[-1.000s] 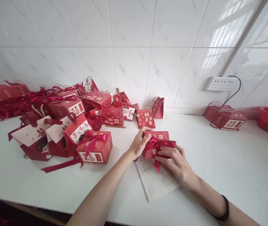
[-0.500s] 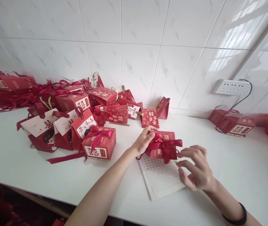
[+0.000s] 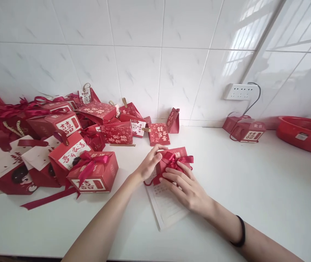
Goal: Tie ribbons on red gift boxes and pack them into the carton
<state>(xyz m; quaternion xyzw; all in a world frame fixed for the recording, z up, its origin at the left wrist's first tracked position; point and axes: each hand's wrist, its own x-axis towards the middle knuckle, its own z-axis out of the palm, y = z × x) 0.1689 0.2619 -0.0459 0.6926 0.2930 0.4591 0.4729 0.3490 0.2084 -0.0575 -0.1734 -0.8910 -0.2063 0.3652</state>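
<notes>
A red gift box (image 3: 181, 151) with a dark red ribbon bow (image 3: 173, 160) stands in front of me, on or just over the upper part of a notepad (image 3: 172, 214). My left hand (image 3: 151, 163) is closed on the box's left side, with some of its fingertips hidden. Across the front of the box lies my right hand (image 3: 185, 187), its fingers stretched out and slightly apart, touching the bow. Its thumb is out of sight. A loop of red cord (image 3: 148, 183) shows at the lower left of the box.
To the left stand several red and white gift boxes (image 3: 70, 153), one ribbon-tied box (image 3: 94, 178) nearest. More flat red packets (image 3: 117, 134) lie by the tiled wall. At right are two small boxes (image 3: 251, 133), a power strip (image 3: 240, 91) and a red basin (image 3: 303, 136).
My right hand has moved left onto the front of the box, over the bow, from beside it. My left hand keeps hold of the box. The view has turned right.
</notes>
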